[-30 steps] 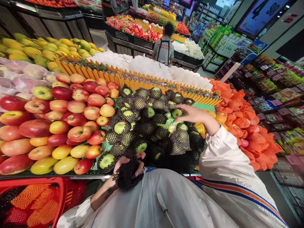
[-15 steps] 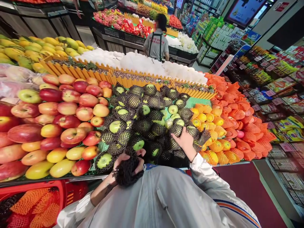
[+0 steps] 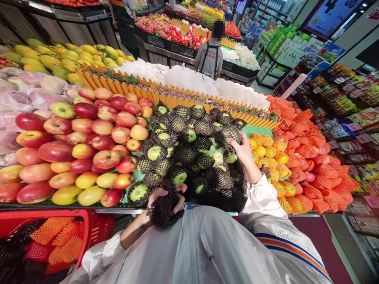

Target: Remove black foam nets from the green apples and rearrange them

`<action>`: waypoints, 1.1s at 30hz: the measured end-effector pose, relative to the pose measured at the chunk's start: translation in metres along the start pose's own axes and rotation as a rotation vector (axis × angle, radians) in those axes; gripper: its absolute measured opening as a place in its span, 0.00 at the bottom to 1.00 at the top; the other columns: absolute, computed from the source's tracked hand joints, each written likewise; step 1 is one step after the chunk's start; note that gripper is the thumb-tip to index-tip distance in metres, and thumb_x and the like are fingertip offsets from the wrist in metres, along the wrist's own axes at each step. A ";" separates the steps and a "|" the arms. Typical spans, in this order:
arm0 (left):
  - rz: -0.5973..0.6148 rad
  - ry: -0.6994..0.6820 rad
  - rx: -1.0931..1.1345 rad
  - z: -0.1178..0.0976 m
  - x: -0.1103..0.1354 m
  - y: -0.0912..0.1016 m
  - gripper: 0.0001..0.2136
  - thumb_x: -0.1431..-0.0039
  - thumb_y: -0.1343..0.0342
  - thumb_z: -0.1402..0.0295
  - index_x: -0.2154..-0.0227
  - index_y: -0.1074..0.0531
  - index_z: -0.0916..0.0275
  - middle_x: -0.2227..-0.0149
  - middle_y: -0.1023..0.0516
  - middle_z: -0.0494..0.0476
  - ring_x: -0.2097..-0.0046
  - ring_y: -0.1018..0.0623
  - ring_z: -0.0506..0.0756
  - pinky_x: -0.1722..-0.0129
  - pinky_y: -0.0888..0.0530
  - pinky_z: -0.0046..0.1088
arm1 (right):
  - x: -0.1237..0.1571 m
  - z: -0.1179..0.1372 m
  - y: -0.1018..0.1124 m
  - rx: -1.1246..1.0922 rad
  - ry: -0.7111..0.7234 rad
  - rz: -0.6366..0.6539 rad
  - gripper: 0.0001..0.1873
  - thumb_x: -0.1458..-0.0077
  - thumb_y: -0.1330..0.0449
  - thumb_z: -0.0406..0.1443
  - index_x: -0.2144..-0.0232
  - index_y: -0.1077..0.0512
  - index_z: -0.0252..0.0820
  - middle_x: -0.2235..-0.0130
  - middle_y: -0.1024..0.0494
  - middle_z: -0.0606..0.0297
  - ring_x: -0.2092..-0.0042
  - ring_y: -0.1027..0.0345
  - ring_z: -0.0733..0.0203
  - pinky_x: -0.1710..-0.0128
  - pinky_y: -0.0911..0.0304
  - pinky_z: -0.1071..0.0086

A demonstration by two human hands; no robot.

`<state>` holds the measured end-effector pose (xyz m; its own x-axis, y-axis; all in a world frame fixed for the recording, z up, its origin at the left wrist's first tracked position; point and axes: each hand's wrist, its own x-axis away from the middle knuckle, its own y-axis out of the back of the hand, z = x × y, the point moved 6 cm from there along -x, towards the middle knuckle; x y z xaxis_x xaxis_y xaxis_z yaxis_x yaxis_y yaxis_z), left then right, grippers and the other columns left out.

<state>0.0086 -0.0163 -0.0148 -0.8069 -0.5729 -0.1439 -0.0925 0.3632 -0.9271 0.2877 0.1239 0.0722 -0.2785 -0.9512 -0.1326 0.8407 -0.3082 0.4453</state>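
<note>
My left hand [image 3: 167,199] is closed around a bunch of black foam fruit nets [image 3: 164,211], held low in front of my jacket. At the right side of the green apple pile, my right hand [image 3: 242,150] grips a green apple in a black net [image 3: 228,138], raised a little over the others. Below and left of it lie several green apples [image 3: 155,153], most in black nets, with green tops showing. A few apples [image 3: 218,157] near the right hand look bare or paler. The fingertips of my right hand are partly hidden behind the held apple.
Red and yellow apples [image 3: 106,159] fill the left side. Oranges in yellow nets [image 3: 271,152] and fruit in orange nets [image 3: 319,169] lie on the right. A red basket [image 3: 89,221] holding nets stands at lower left. A yellow picket divider [image 3: 183,96] runs behind. A person [image 3: 209,55] stands beyond.
My right hand has moved up and taken hold of a netted apple, lifting it from the pile. My left hand keeps the black nets. The view has shifted slightly left.
</note>
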 end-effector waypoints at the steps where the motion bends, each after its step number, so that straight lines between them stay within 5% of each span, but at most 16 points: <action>1: -0.001 -0.002 -0.001 0.000 -0.001 -0.001 0.19 0.45 0.53 0.57 0.54 0.39 0.63 0.76 0.28 0.51 0.78 0.39 0.50 0.80 0.40 0.25 | -0.006 0.007 -0.021 -0.052 0.007 0.088 0.29 0.55 0.33 0.51 0.54 0.31 0.44 0.54 0.21 0.62 0.56 0.26 0.55 0.54 0.30 0.59; 4: -0.004 -0.009 -0.013 -0.001 0.000 -0.002 0.20 0.45 0.54 0.57 0.54 0.39 0.64 0.75 0.27 0.52 0.79 0.39 0.50 0.80 0.41 0.26 | -0.013 0.027 -0.093 -0.059 0.073 0.337 0.27 0.53 0.34 0.51 0.56 0.32 0.44 0.58 0.21 0.65 0.58 0.25 0.56 0.55 0.30 0.60; 9: -0.004 -0.051 -0.047 -0.004 0.008 0.000 0.19 0.47 0.52 0.58 0.55 0.39 0.64 0.75 0.26 0.52 0.80 0.39 0.49 0.81 0.42 0.26 | -0.015 0.048 -0.192 0.517 0.351 0.496 0.33 0.57 0.28 0.47 0.51 0.30 0.42 0.56 0.20 0.60 0.54 0.26 0.50 0.51 0.33 0.61; 12: -0.004 -0.087 -0.069 -0.007 0.013 0.000 0.19 0.45 0.51 0.57 0.55 0.39 0.63 0.75 0.26 0.52 0.80 0.39 0.49 0.81 0.43 0.25 | -0.017 0.041 -0.222 0.799 0.389 0.533 0.38 0.54 0.28 0.49 0.46 0.32 0.35 0.56 0.21 0.51 0.50 0.28 0.45 0.47 0.36 0.58; 15: 0.005 -0.110 -0.076 -0.009 0.017 0.000 0.18 0.44 0.51 0.56 0.56 0.40 0.62 0.74 0.27 0.51 0.79 0.39 0.50 0.81 0.43 0.25 | -0.012 0.036 -0.224 0.855 0.499 0.525 0.40 0.48 0.32 0.54 0.42 0.33 0.33 0.50 0.23 0.46 0.43 0.33 0.41 0.40 0.42 0.54; 18: 0.019 -0.106 -0.070 -0.008 0.017 -0.002 0.18 0.44 0.51 0.56 0.56 0.40 0.62 0.75 0.28 0.51 0.78 0.39 0.50 0.79 0.42 0.24 | -0.007 0.037 -0.188 0.762 0.617 0.478 0.47 0.48 0.34 0.57 0.35 0.38 0.36 0.37 0.34 0.44 0.34 0.44 0.40 0.34 0.48 0.53; 21: 0.035 -0.072 -0.053 -0.006 0.014 -0.005 0.18 0.43 0.52 0.56 0.55 0.40 0.62 0.76 0.30 0.50 0.77 0.39 0.51 0.78 0.40 0.24 | -0.012 0.031 -0.111 0.647 0.563 0.384 0.44 0.39 0.41 0.55 0.31 0.46 0.37 0.35 0.34 0.49 0.34 0.42 0.47 0.34 0.46 0.55; 25: 0.066 -0.008 -0.028 -0.001 0.007 -0.008 0.18 0.44 0.52 0.57 0.54 0.39 0.62 0.77 0.31 0.50 0.77 0.38 0.51 0.76 0.36 0.25 | -0.012 -0.024 0.018 0.849 0.100 0.198 0.41 0.41 0.40 0.54 0.34 0.38 0.35 0.38 0.30 0.45 0.38 0.36 0.38 0.40 0.40 0.48; 27: 0.078 0.019 -0.012 0.001 0.003 -0.009 0.18 0.43 0.53 0.57 0.54 0.39 0.62 0.77 0.31 0.50 0.77 0.38 0.52 0.76 0.36 0.25 | 0.004 -0.062 0.065 1.007 -0.126 0.198 0.40 0.44 0.36 0.53 0.39 0.33 0.34 0.42 0.27 0.41 0.42 0.32 0.35 0.44 0.36 0.48; 29: 0.086 0.035 0.001 0.003 -0.001 -0.010 0.18 0.43 0.53 0.57 0.54 0.39 0.63 0.77 0.30 0.50 0.77 0.39 0.51 0.76 0.36 0.25 | 0.026 -0.094 0.088 1.062 -0.247 0.231 0.39 0.48 0.33 0.54 0.41 0.30 0.34 0.45 0.25 0.42 0.43 0.30 0.35 0.45 0.35 0.51; 33: 0.088 0.066 0.001 0.007 -0.006 -0.012 0.18 0.43 0.53 0.57 0.54 0.39 0.63 0.77 0.31 0.50 0.78 0.41 0.50 0.77 0.37 0.25 | 0.054 -0.126 0.078 0.949 -0.230 0.219 0.49 0.53 0.32 0.57 0.36 0.38 0.37 0.43 0.26 0.44 0.45 0.28 0.41 0.47 0.33 0.56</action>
<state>0.0190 -0.0223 -0.0055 -0.8487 -0.4888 -0.2019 -0.0186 0.4092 -0.9122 0.3971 0.0464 -0.0121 -0.3293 -0.9294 0.1666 0.1936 0.1063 0.9753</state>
